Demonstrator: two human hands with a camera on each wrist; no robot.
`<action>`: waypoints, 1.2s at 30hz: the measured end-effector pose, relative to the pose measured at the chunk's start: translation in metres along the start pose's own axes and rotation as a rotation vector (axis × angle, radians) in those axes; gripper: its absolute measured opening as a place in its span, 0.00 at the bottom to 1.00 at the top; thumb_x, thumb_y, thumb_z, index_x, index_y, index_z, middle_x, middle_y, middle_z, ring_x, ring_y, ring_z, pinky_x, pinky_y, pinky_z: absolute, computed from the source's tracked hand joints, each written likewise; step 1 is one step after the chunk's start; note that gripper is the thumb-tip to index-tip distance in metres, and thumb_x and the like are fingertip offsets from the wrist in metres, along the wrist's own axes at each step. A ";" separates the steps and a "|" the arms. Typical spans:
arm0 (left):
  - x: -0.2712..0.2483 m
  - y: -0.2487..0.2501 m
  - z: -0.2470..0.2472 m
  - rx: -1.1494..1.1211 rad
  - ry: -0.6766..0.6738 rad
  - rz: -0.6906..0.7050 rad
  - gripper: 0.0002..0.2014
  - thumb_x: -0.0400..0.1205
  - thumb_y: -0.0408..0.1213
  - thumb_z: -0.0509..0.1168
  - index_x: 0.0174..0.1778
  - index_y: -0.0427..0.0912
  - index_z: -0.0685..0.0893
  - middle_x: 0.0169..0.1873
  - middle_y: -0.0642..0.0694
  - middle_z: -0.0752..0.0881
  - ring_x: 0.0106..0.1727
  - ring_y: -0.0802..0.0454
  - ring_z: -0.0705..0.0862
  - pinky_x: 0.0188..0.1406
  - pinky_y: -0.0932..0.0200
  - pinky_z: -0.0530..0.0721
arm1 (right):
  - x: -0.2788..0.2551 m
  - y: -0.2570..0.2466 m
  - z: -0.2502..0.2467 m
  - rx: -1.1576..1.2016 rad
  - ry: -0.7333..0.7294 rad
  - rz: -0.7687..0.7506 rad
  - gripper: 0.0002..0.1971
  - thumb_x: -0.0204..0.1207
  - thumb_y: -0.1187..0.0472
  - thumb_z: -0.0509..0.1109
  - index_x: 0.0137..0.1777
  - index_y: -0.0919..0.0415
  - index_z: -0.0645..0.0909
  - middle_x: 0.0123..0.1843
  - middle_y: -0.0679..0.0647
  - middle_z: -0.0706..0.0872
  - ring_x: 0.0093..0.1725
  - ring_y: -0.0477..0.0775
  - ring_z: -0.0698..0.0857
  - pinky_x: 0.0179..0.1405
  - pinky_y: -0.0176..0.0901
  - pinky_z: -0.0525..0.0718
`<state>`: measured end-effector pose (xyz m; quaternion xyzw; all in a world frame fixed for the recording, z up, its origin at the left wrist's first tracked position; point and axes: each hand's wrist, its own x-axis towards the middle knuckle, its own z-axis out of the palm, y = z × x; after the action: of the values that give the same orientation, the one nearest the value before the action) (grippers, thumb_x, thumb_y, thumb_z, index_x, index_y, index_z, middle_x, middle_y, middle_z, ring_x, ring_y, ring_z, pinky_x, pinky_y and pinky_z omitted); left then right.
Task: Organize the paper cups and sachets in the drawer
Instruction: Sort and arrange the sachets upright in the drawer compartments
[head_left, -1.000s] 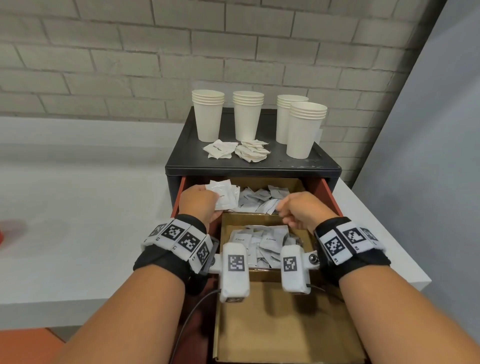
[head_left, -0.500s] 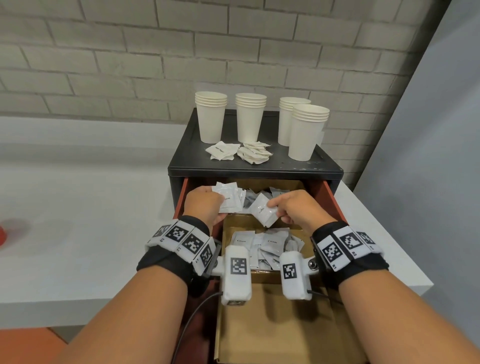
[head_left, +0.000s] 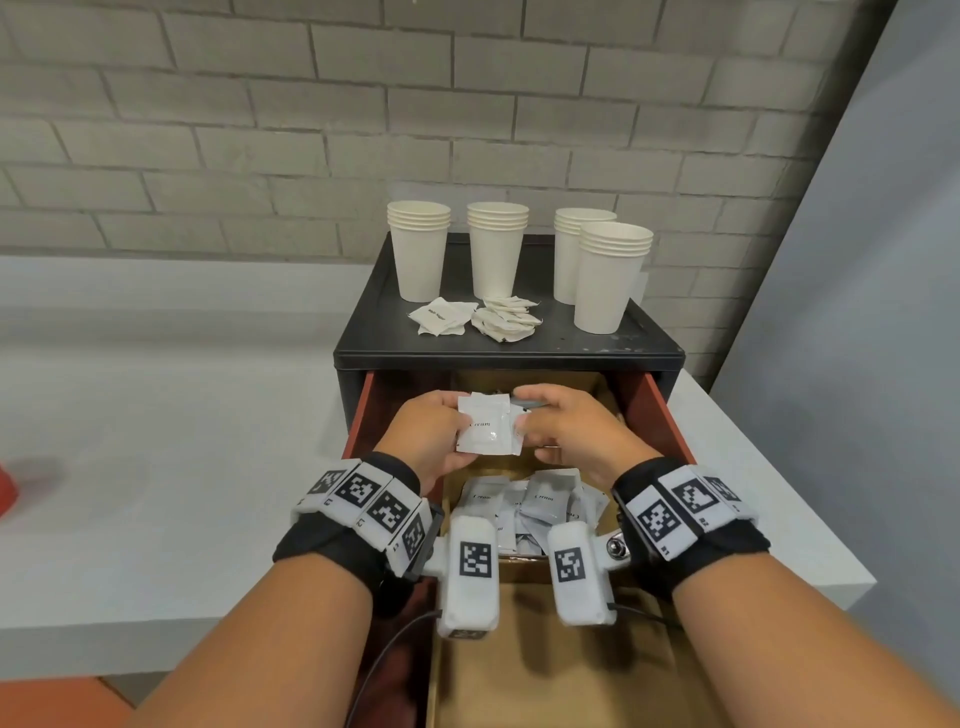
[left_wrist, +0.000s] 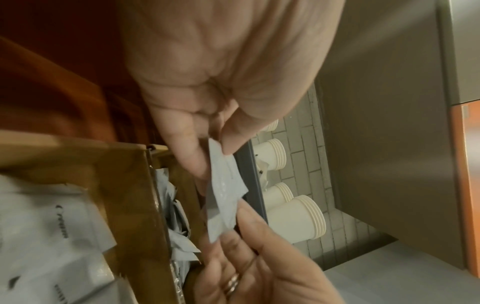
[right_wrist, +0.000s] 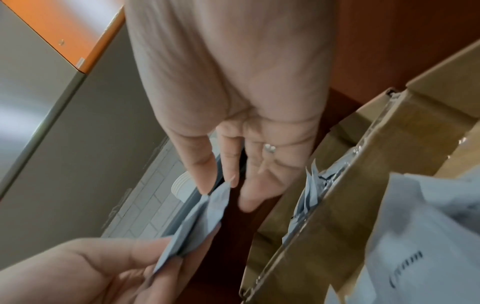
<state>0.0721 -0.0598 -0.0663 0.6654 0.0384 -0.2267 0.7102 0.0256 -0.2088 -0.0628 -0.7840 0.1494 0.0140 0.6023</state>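
Four stacks of paper cups (head_left: 418, 254) and loose sachets (head_left: 505, 325) stand on the black cabinet (head_left: 644, 340) above the open drawer (head_left: 660, 410). The left wrist view shows the left hand (head_left: 426, 436) pinching a cream sachet (head_left: 488, 431); the right hand (head_left: 566, 431), apart half a second ago, now pinches its other edge over the cardboard box (head_left: 519, 686).

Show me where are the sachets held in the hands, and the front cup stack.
held sachets (head_left: 488, 431), head view, printed face of the front sachet.
front cup stack (head_left: 605, 291), head view, side wall of the outer cup.
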 end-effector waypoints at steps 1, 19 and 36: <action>-0.002 0.000 0.001 -0.002 -0.018 -0.006 0.13 0.84 0.23 0.55 0.58 0.41 0.78 0.62 0.37 0.83 0.62 0.42 0.83 0.41 0.57 0.86 | 0.000 0.000 0.002 -0.007 -0.004 -0.021 0.18 0.77 0.69 0.67 0.64 0.54 0.78 0.50 0.57 0.85 0.37 0.46 0.81 0.33 0.33 0.80; 0.010 -0.002 -0.015 0.137 0.211 0.131 0.19 0.79 0.25 0.59 0.67 0.32 0.78 0.41 0.38 0.80 0.31 0.53 0.76 0.25 0.60 0.75 | 0.005 0.002 -0.004 0.058 0.194 -0.039 0.10 0.77 0.74 0.64 0.54 0.65 0.83 0.53 0.65 0.85 0.35 0.47 0.80 0.26 0.27 0.80; -0.008 0.014 -0.009 0.029 0.146 0.072 0.18 0.84 0.39 0.61 0.70 0.39 0.75 0.67 0.42 0.78 0.66 0.47 0.77 0.66 0.53 0.76 | -0.007 -0.019 -0.005 -0.190 0.358 -0.316 0.14 0.80 0.73 0.60 0.55 0.59 0.84 0.50 0.47 0.83 0.51 0.42 0.80 0.52 0.30 0.77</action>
<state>0.0721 -0.0490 -0.0510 0.6912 0.0628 -0.1524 0.7036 0.0228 -0.2072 -0.0419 -0.8407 0.1270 -0.2054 0.4847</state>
